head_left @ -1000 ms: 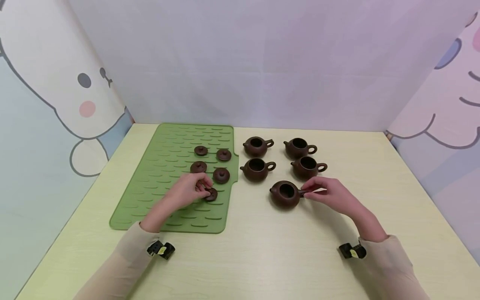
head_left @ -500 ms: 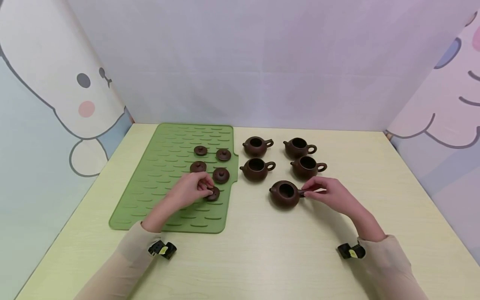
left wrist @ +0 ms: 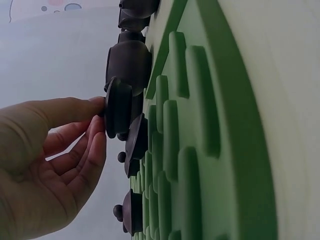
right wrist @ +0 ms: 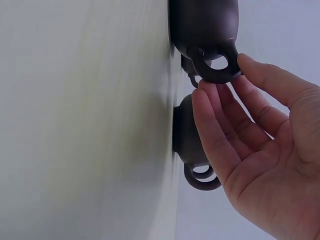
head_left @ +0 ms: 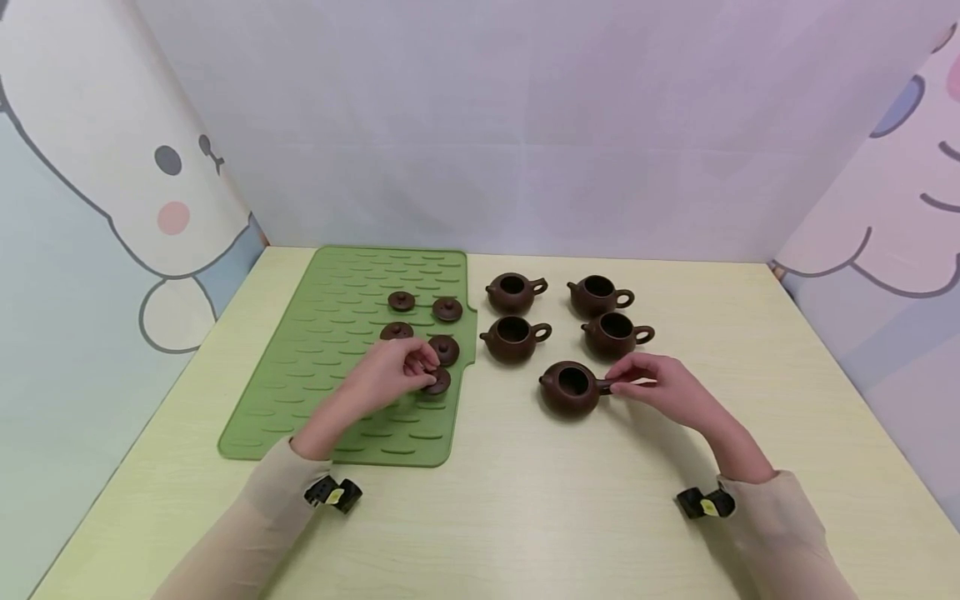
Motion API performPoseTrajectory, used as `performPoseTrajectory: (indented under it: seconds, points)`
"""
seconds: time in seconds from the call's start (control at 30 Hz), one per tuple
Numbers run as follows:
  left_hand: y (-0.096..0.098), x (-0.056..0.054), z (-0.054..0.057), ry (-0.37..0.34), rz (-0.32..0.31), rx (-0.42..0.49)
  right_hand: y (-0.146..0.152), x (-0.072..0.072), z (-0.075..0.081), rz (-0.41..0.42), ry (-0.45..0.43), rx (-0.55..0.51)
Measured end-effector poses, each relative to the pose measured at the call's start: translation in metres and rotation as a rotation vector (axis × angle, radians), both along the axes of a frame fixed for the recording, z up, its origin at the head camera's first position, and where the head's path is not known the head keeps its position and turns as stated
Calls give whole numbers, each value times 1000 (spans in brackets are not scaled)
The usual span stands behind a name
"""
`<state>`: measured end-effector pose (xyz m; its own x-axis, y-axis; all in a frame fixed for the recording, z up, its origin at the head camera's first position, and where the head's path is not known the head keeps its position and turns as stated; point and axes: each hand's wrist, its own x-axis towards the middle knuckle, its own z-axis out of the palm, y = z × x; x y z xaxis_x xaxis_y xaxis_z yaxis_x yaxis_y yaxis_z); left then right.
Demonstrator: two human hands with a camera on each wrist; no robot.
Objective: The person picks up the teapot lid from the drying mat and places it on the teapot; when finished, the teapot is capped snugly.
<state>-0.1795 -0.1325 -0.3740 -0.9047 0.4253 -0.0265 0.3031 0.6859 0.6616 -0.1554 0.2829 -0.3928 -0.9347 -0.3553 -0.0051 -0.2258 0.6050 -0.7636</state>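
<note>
Overall, a pale tabletop carries the whole setup. Next in size, a green ribbed mat lies flat on its left part.

Hands: the left hand is over the mat's right side, the right hand over the bare tabletop. Right grip: thumb and fingers pinch the handle of the near teapot. Left grip: thumb and fingertips pinch a lid at its top; the knob itself is hidden by the fingers.

Teapots: five, dark brown, all lidless, right of the mat. The near teapot appears to stand upright on the tabletop, spout to the left. The four other teapots stand beyond it, two by two.

Lids: five. The four other lids lie knob-up on the mat. The pinched lid shows a gap from the ribs in the left wrist view, so it is judged off the surface.

Change over the last second: the pinched lid and left hand have shifted right and slightly away from the person; the near teapot and right hand hold their place. Judgement: pick-up of this lid looks complete, its teapot-side partner kept steady, four lids as yet untouched.
</note>
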Motion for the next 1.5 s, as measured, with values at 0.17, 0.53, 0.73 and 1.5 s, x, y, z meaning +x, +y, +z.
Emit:
performPoseTrajectory:
  seconds: [0.17,0.53,0.73,1.5]
  points:
    - [5,-1,3,8,-7,18,2,0,0,-4,-4,-17]
    - [19,-3,4,1,-34,101,4,-1,-3,6,-24,-60]
    - [28,-4,6,-2,-60,141,5,-1,-5,10,-29,-70]
    - [67,-9,14,34,-124,148,5,-2,-7,20,-22,-93]
